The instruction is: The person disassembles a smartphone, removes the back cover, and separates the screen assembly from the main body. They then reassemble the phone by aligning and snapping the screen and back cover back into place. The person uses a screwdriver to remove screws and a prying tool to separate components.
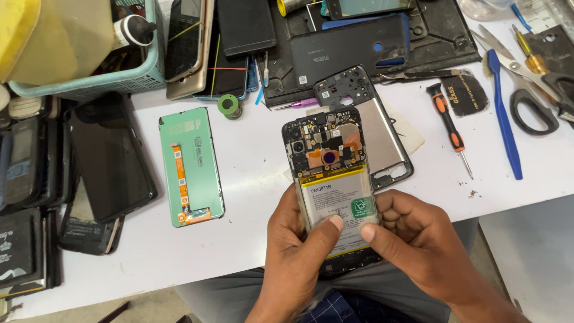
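White tabletop lies under the opened phone that you hold at the lower centre of the frame, its back off so the circuit board and pale battery show. Your left hand and right hand clasp its lower end from either side, fingers curled behind and both thumbs pressed flat on the battery, tips nearly meeting. Left of centre lies a green-backed display panel; an orange-handled screwdriver lies right of the phone.
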{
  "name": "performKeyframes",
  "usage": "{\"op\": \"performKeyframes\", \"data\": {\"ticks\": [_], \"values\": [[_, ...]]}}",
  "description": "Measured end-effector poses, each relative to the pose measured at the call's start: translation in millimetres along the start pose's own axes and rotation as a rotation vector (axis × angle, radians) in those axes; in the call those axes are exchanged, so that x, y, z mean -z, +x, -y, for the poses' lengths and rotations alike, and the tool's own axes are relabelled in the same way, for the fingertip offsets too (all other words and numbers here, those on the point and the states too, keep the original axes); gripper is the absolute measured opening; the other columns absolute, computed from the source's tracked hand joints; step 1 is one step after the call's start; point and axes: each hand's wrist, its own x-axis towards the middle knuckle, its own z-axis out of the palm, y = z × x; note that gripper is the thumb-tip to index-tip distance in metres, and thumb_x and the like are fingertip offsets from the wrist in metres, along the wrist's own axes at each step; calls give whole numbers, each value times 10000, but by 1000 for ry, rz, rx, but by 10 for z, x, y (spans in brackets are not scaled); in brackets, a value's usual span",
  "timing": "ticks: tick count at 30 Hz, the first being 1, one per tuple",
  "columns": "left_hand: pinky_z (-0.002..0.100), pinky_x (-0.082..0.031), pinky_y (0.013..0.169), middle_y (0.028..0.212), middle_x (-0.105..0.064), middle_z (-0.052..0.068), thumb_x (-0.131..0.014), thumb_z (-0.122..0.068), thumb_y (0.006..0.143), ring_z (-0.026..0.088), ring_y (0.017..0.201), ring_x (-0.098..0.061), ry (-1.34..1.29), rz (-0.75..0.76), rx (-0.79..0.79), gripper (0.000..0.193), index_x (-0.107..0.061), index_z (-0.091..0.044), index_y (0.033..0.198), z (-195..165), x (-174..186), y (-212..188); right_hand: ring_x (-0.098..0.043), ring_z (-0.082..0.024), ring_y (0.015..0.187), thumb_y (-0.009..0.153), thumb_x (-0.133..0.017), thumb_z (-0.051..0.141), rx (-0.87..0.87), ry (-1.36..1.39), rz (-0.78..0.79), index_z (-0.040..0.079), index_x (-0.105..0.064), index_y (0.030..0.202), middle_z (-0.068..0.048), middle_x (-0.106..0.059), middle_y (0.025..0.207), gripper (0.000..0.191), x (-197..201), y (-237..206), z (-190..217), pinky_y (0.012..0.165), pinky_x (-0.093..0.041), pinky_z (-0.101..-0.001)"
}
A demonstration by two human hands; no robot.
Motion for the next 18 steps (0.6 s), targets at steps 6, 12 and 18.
{"op": "performKeyframes", "data": {"ticks": [6, 12, 18], "values": [[358, -559, 989, 1244, -702, 181, -586, -57, 941, 193, 1126, -686, -6, -2, 1, 527, -455, 52, 1440, -1, -7, 25, -608, -65, 661, 992, -709, 53, 58, -11, 32, -64, -662, 1212, -102, -752, 837, 254, 59, 23, -55, 541, -464, -211], [368, -584, 917, 1166, -726, 190, -582, -78, 987, 198, 1020, -708, -66, -54, 72, 392, -526, 92, 1336, 23, 4, 46, -702, -84, 752, 917, -661, 84, -22, 32, 67, -76, -672, 1118, -104, -780, 890, 257, 47, 66, 51, 610, -558, -224], [372, -590, 913, 1161, -723, 175, -564, -30, 955, 208, 1015, -717, -209, -107, 61, 362, -535, 41, 1309, 50, 99, 30, -672, -88, 692, 884, -697, 154, -87, -119, 41, -6, -706, 1156, -49, -757, 849, 317, 31, 137, 241, 563, -565, -256]]}}
